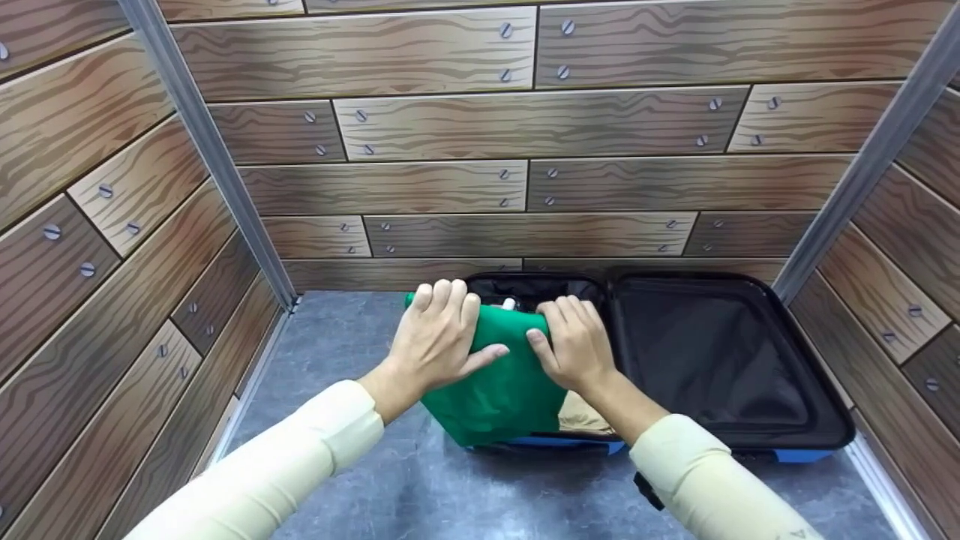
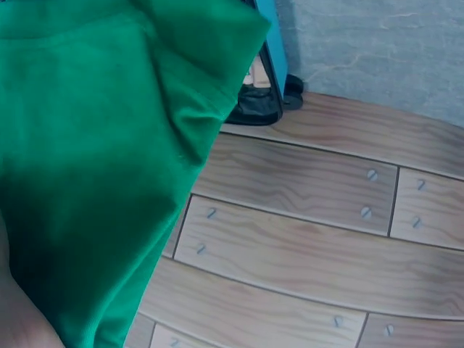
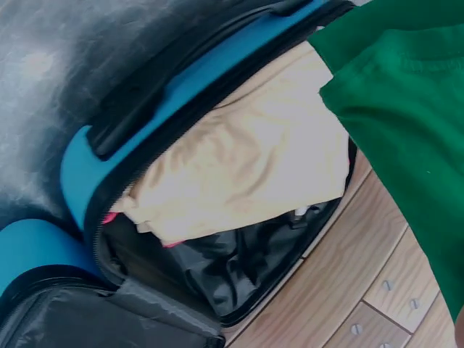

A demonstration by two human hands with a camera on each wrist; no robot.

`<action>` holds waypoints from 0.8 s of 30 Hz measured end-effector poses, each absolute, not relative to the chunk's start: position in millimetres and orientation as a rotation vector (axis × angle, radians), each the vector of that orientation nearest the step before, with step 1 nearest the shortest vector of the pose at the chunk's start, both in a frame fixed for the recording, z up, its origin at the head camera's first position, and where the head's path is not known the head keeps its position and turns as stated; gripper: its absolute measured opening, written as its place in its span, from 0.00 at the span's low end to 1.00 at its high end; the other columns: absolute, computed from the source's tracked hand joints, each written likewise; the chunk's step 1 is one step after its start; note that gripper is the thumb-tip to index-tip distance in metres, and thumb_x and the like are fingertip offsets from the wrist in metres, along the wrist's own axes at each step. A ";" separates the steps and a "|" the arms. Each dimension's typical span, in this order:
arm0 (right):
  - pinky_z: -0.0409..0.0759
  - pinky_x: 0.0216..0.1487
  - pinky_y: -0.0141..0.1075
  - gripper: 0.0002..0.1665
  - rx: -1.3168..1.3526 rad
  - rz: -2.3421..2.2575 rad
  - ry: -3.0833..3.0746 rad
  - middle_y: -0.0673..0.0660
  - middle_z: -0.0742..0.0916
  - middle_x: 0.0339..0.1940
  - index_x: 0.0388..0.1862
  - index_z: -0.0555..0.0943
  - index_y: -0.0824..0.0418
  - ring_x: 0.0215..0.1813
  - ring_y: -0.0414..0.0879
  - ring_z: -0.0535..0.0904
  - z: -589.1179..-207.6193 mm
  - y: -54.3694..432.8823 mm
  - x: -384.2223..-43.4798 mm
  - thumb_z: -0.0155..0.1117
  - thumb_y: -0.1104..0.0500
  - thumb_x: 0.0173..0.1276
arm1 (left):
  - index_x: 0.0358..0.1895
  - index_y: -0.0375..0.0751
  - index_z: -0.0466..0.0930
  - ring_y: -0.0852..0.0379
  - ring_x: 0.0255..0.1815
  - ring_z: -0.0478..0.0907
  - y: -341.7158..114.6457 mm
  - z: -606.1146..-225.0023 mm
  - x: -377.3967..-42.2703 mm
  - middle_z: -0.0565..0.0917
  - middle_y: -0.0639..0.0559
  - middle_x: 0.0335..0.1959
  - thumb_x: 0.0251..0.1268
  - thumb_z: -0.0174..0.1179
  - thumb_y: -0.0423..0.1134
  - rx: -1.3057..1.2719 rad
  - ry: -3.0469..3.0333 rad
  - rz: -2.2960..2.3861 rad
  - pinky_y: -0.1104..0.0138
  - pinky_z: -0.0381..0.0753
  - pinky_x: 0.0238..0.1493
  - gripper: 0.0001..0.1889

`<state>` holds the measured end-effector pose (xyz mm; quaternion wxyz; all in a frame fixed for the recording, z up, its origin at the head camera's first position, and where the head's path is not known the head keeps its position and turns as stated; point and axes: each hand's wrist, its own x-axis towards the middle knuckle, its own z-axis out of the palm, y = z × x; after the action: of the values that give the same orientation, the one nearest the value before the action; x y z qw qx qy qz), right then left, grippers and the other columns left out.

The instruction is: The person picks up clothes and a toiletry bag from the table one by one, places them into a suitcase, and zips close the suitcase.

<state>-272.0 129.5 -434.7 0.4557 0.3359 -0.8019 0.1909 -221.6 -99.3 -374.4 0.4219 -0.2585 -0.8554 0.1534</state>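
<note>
A green cloth garment [image 1: 499,397] hangs between both hands, its top edge gripped at two places, over the packed half of an open blue suitcase [image 3: 246,54]. My left hand [image 1: 439,337] holds the left end, fingers folded over the edge and thumb lying across the front. At the right end my right hand [image 1: 577,341] grips the same edge, its thumb on the near side. Below, a folded beige garment [image 3: 254,159] lies inside the suitcase, partly covered by the green one in the head view. Fingertips of both hands are hidden behind the cloth.
The suitcase's other half [image 1: 712,352], black-lined, lies flat to the right. Small pink edges show under the beige garment. A grey marbled floor [image 1: 330,330] surrounds the case, and wood-patterned walls [image 1: 420,127] close in at the back and both sides.
</note>
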 end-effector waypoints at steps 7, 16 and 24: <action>0.64 0.28 0.42 0.37 0.802 0.359 -1.962 0.55 0.72 0.20 0.29 0.73 0.63 0.24 0.51 0.67 -441.3 138.5 -271.1 0.33 0.35 0.80 | 0.33 0.40 0.66 0.49 0.31 0.60 -95.4 -388.0 -228.1 0.66 0.47 0.28 0.64 0.36 0.78 -0.638 -2.190 0.352 0.58 0.61 0.39 0.39; 0.61 0.25 0.40 0.36 0.895 0.229 -1.937 0.54 0.67 0.18 0.25 0.68 0.62 0.21 0.50 0.63 -444.0 161.8 -264.8 0.33 0.35 0.80 | 0.38 0.41 0.69 0.50 0.31 0.63 -81.8 -400.8 -222.0 0.68 0.48 0.29 0.65 0.32 0.78 -0.645 -2.372 0.343 0.59 0.65 0.37 0.40; 0.64 0.23 0.41 0.41 0.916 0.129 -2.012 0.54 0.70 0.16 0.23 0.67 0.61 0.19 0.51 0.66 -448.8 186.2 -266.4 0.34 0.28 0.76 | 0.51 0.38 0.73 0.48 0.38 0.71 -64.2 -410.2 -221.5 0.75 0.46 0.37 0.67 0.28 0.77 -0.727 -2.536 0.388 0.58 0.70 0.42 0.44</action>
<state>-266.4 186.2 -448.8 0.4472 0.3699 -0.8127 0.0521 -221.5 -64.2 -410.2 0.2353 -0.2651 -0.9243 0.1413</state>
